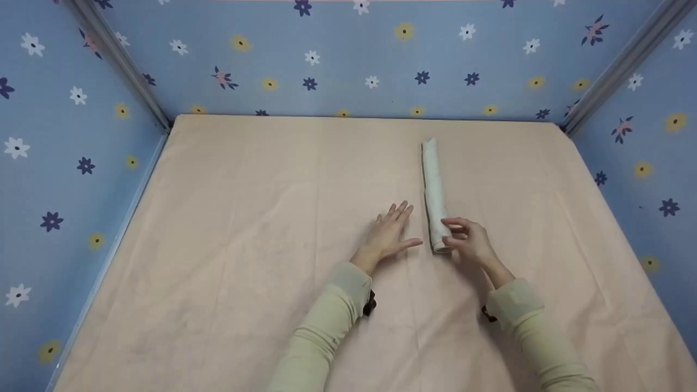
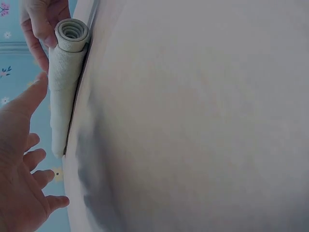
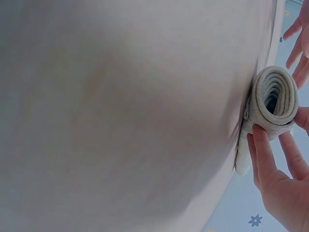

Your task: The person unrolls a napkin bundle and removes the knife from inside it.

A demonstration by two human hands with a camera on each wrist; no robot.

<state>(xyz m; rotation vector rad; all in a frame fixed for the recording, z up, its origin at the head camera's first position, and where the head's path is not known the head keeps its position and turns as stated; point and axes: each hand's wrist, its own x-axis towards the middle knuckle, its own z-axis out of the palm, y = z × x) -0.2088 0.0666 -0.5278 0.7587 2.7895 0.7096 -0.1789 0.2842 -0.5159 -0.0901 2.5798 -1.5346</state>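
Note:
A pale green rolled-up towel lies lengthwise on the peach cloth, its coiled near end facing the person. My right hand is at that near end, with curled fingers and thumb holding the roll from its right side. In the right wrist view, the fingers lie against the outer layer just below the spiral opening. My left hand is left of the roll with fingers spread and nothing in it. Its thumb points toward the towel.
A creased peach cloth covers the table. Blue flowered panels stand behind it and along both sides, joined by grey corner posts. Dark wrist straps show under the pale green sleeves.

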